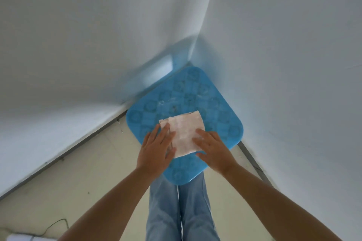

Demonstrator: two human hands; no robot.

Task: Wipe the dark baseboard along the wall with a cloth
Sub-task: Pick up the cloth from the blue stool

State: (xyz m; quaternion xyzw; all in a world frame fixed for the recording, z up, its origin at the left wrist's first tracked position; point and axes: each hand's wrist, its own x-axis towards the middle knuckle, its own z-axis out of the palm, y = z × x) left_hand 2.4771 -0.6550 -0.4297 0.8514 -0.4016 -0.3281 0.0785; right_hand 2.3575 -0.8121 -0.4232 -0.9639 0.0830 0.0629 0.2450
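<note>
Blue stool [215, 103] in white-walled corner [195, 45]

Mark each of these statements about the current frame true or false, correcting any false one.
1. The white cloth lies on the blue stool. True.
2. The left hand is wiping the baseboard. False: it rests flat on the cloth.
3. The right hand touches the cloth's edge. True.
4. The stool stands mid-room. False: it sits in the wall corner.
5. The cloth is crumpled into a ball. False: it lies flat, folded.
</note>
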